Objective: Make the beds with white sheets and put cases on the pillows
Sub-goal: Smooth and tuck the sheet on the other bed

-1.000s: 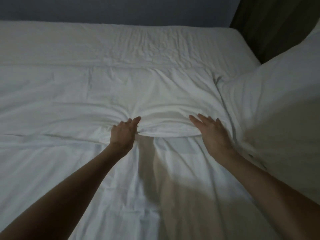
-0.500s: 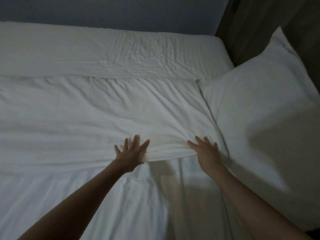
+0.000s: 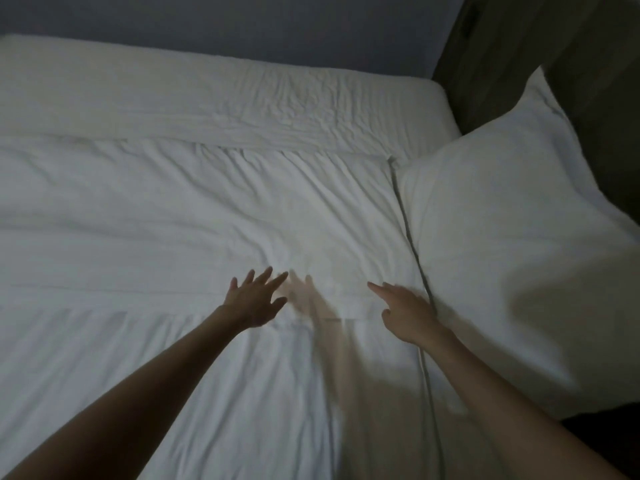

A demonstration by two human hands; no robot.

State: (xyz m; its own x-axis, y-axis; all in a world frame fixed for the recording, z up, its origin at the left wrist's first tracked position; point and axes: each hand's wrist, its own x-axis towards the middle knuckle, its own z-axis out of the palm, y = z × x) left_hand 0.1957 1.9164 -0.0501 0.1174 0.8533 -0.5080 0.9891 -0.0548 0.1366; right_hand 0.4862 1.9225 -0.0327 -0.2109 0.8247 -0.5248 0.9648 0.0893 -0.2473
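Smoothing the sheet looks like the job. It lies flat across the bed, left of the pillow. Left hand and right hand hover low over it, each grip spread apart, holding nothing. It looks soft and light; pinch the near fold.

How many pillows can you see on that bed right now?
1. The pillow lies at the right end of the bed, just right of the right hand and against the dark panel. More pillows may lie outside the picture.
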